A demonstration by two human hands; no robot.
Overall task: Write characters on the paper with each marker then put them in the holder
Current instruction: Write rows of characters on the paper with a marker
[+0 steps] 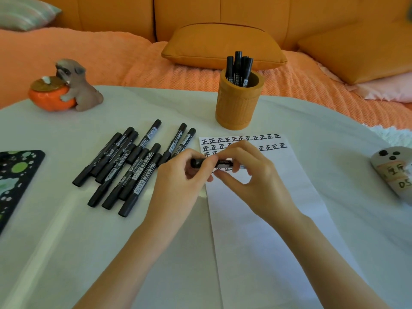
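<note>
Gripping the left end of a black marker [197, 162] with the curled fingers [200, 153] of the left hand [176, 175], pinching its barrel with the fingers [236, 152] and thumb of the right hand [256, 181]. Holding it level over the far part of the paper [245, 241], at the written rows. Working beside loose markers [131, 168] lying left of the paper, with the orange holder [238, 108] standing toward the far edge of the desk [66, 241].

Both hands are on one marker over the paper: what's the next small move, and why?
Probably finish working the cap with the left hand while the right hand steadies the marker: both grip it level above the paper, and their fingers hide whether the cap is going on or off.
</note>
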